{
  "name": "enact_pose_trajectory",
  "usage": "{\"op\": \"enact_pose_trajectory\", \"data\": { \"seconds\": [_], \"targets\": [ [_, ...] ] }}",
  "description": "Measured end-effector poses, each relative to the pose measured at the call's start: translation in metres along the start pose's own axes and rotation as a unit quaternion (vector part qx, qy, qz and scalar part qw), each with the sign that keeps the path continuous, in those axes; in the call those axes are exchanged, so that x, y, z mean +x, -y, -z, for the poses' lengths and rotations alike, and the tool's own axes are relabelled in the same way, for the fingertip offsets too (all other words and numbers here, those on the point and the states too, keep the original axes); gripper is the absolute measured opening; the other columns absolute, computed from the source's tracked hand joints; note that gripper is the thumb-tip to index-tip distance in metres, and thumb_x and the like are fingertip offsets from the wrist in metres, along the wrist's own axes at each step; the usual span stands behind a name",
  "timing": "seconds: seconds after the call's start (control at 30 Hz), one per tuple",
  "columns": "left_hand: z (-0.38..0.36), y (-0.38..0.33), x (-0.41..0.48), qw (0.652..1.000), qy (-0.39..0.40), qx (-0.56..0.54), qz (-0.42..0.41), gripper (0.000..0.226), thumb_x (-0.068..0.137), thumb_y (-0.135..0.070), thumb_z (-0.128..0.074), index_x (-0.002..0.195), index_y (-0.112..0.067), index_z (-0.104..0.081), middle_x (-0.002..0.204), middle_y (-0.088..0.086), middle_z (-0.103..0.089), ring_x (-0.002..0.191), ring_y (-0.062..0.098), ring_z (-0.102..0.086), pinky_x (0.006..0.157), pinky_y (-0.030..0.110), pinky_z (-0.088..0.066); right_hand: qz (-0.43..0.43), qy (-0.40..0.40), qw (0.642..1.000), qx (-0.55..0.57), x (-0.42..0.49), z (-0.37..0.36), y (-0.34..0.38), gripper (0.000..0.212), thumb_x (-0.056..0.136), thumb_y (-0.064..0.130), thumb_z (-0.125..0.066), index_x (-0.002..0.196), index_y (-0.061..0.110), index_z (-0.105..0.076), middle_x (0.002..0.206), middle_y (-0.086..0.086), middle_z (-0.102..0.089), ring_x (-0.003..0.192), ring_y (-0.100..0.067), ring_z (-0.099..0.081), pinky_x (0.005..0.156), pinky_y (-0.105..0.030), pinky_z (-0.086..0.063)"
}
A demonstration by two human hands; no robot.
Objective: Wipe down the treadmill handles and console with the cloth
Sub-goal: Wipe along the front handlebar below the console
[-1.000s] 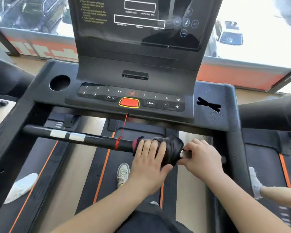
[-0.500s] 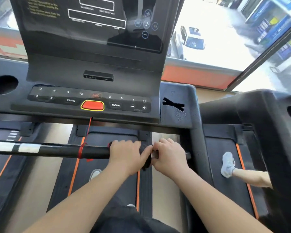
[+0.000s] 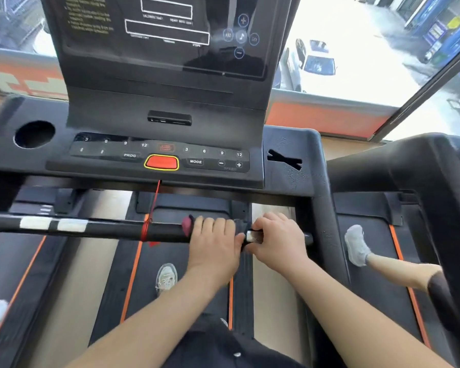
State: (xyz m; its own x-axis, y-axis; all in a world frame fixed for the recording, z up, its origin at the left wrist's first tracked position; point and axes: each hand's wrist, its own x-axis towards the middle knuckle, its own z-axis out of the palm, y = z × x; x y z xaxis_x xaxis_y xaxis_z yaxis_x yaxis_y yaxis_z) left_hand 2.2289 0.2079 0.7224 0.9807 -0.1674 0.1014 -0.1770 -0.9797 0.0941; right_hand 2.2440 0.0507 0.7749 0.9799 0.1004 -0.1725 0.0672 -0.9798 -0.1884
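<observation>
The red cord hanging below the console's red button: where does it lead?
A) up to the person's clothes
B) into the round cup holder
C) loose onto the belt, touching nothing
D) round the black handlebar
D: the red cord runs down from under the red button and is wound round the handlebar, just left of the left hand holding the cloth.

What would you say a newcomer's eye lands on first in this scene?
Probably the red button ringed in yellow at the middle of the console. Below it, the left hand grips a dark cloth around the handlebar, with the right hand holding the bar beside it. Bright windows glare at the upper right.
</observation>
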Motion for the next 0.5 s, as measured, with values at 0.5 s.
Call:
{"op": "enact_pose_trajectory", "data": {
  "seconds": [0.5],
  "targets": [
    [0.009,-0.100,0.024,0.988,0.129,-0.037,-0.082,0.036,0.104,-0.042,-0.026,0.107,-0.022,-0.055,0.101,0.001,-0.063,0.089,0.028,-0.057,0.080,0.044,-0.039,-0.195,-0.085,0.974,0.081,-0.064,0.038,-0.099,0.079,0.092,0.047,-0.065,0.156,0.016,-0.031,0.152,0.000,-0.040,0.142,-0.019,-0.037,0.100,-0.041,-0.050]
  ]
}}
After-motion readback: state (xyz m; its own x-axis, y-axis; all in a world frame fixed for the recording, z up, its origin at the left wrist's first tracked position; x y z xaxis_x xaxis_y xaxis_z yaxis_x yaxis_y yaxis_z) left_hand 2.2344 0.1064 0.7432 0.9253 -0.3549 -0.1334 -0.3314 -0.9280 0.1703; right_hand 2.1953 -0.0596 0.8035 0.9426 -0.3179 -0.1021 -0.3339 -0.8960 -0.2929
